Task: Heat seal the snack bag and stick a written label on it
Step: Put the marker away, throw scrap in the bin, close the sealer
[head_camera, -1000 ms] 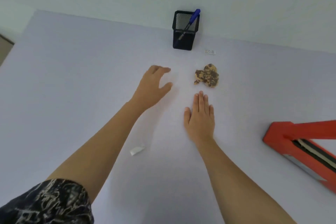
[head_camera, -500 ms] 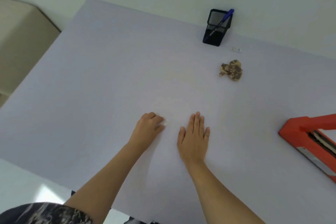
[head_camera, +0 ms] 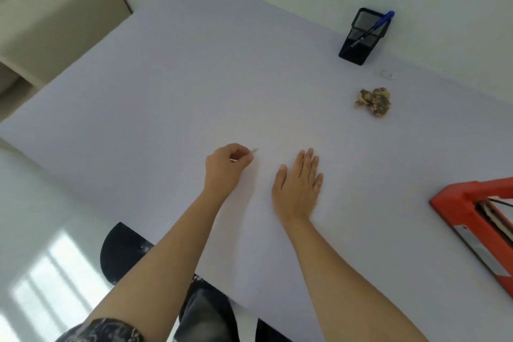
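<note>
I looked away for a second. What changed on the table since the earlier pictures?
The left hand drew back from near the snack and pinched up the small white slip that had lain by the forearm. The right hand stayed flat on the table. Snack, pen holder and red sealer did not move.

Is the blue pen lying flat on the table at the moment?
No, the blue pen stands tilted inside the black mesh holder.
</note>
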